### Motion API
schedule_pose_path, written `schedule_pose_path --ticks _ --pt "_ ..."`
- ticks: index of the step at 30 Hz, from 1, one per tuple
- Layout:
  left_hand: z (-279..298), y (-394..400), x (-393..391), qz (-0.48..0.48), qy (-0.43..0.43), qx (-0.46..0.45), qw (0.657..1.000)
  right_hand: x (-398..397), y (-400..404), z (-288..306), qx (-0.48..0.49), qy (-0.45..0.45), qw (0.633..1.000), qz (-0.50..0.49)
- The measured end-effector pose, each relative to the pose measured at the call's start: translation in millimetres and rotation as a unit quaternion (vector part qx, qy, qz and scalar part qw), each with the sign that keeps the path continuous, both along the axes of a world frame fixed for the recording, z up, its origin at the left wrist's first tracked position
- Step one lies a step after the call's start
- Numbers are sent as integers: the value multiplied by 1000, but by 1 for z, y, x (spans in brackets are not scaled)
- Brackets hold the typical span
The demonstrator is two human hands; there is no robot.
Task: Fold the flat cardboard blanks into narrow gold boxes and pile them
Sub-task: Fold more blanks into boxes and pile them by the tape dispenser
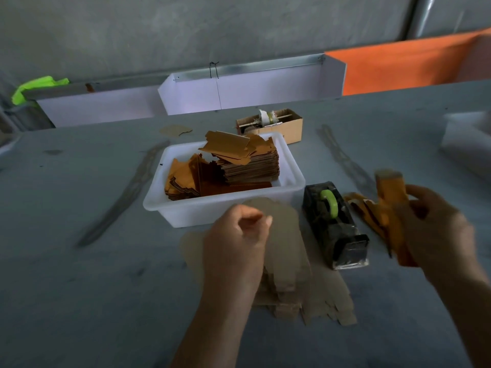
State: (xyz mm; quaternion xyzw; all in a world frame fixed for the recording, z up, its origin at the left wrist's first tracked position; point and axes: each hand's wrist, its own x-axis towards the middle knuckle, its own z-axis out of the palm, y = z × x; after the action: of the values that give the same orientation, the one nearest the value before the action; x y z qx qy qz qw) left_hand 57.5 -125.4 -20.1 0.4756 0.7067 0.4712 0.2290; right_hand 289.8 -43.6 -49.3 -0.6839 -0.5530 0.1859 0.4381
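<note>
Holding folded gold box (390,192) in right hand (435,227), fingers wrapped round it, off to the right above loose pile of finished boxes (372,213); likely about to drop it there, blur hides exact grip. Left hand (236,235) hovering over flat cardboard blanks (287,261) lying brown side up on grey table (79,288), fingers curled, thumb meeting fingertips; whether pinching a blank edge or clenched on nothing, cannot tell. Probably reaching for next blank. More gold blanks stacked in white tub (186,208) just behind, kept near as stock. Black tape dispenser (337,227) with green roll sitting between blanks and pile, handy to either hand. Small brown carton (289,128) behind tub, untouched.
</note>
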Motion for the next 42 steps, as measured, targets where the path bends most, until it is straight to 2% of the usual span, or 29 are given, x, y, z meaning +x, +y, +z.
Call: schedule_pose_path --ticks 1,2,3,7,9,12,15,17,20,23,28,33,39,42 --pt "-2 1 -3 18 104 -39 994 6 8 -6 -31 -53 998 -10" --pt "-5 2 -5 24 153 -78 985 11 14 -14 -66 -99 993 -8" --pt "-8 3 -7 20 153 -120 981 14 18 -22 -96 -141 985 -2" --pt "-13 7 -17 14 29 -174 984 20 19 -44 -193 -264 945 1" --pt "-13 10 -23 15 -12 -183 983 17 16 -42 -160 -280 947 -5" --pt "-12 12 -25 14 -57 -186 981 0 -1 -23 -16 -168 986 5" --pt "-12 14 -27 25 -74 -177 981 -31 -37 3 103 -99 986 82" --pt "-11 14 -28 29 -80 -169 982 -51 -56 12 72 -39 984 156" --pt "-9 14 -29 13 -95 -164 982 -70 -68 10 -40 43 971 230" --pt "-8 11 -30 1 -79 -161 984 -82 -70 3 -91 52 964 243" --pt "2 6 -29 3 -42 -93 995 -89 -66 -1 -108 60 969 216" --pt "11 4 -25 -43 -158 -92 982 -90 -64 -3 -93 137 966 199" --pt "14 0 -16 -112 -261 -132 950 -83 -58 0 -123 319 913 223" --pt "10 2 -3 -99 -202 -135 965 -84 -59 1 -136 342 899 238"
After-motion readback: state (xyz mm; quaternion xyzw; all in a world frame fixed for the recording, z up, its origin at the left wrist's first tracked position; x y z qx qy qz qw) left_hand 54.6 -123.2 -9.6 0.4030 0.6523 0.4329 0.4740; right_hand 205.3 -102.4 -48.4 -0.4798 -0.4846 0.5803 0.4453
